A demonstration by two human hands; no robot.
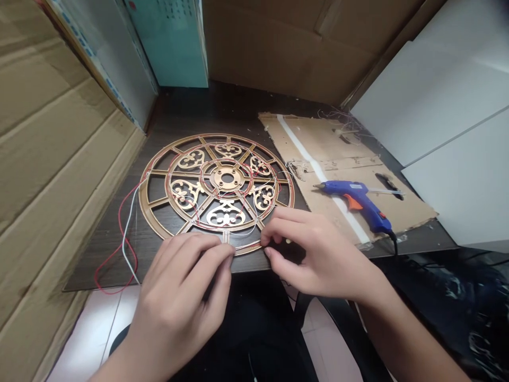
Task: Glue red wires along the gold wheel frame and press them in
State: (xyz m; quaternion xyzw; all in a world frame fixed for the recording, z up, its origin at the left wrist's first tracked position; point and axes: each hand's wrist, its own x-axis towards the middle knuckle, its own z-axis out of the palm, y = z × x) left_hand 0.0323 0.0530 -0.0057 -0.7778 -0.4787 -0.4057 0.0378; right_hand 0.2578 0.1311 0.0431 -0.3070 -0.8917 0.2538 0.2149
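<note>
A round gold-coloured openwork frame [227, 179] with spokes and scroll ornaments lies flat on the dark table. Thin red and white wires [248, 246] run around its rings, some looped loosely. At the near rim, my left hand [186, 281] is closed, thumb and fingertips pressed together at the edge; its fingers hide what lies under them. Just to the right, my right hand [310, 246] pinches the wires at the same rim between thumb and index finger. A short stretch of wired rim shows between both hands.
Red and white wire leads [126, 228] hang past the table's left front edge. On the right, a blue glue gun [353, 199] with an orange trigger lies on a cardboard sheet [334, 138]. Cardboard walls [59, 143], a turquoise box [175, 42] and white panels [445, 95] surround the table.
</note>
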